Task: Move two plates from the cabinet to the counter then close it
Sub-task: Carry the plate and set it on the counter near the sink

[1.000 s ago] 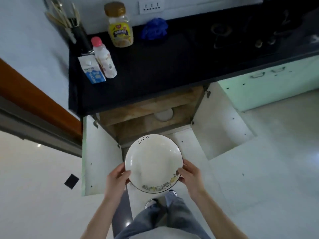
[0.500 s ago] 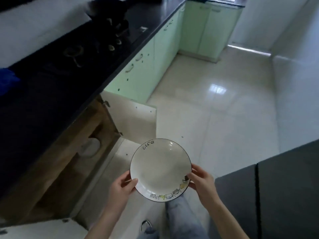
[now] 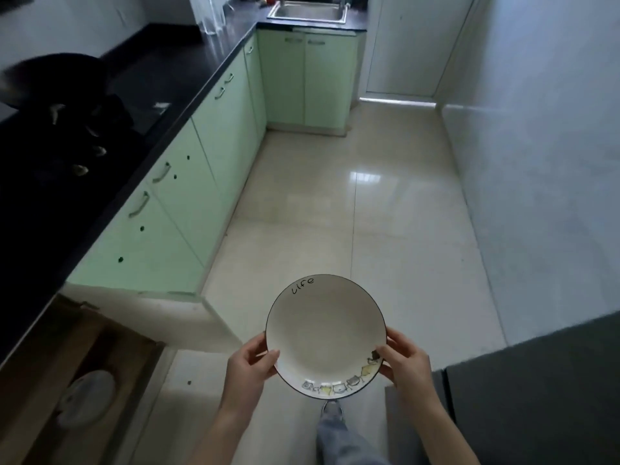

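I hold a white plate [image 3: 323,333] with a dark rim, the word "life" and small cartoon figures, level above the floor. My left hand [image 3: 250,367] grips its left edge and my right hand [image 3: 404,362] grips its right edge. At the lower left the cabinet [image 3: 50,370] under the black counter [image 3: 50,209] stands open, with its door [image 3: 161,313] swung out. A second pale plate [image 3: 85,397] lies on the wooden shelf inside.
A dark wok [image 3: 57,78] sits on the stove with its knobs at the left. Green cabinet fronts [image 3: 188,182] run along the counter to a steel sink [image 3: 308,11] at the far end. A dark grey appliance [image 3: 536,391] stands at the right. Pale floor tiles [image 3: 352,209] stretch ahead.
My view has swung right, from facing the open cabinet to looking down the kitchen. The plate stays held in both hands, and the cabinet now lies at the lower left.
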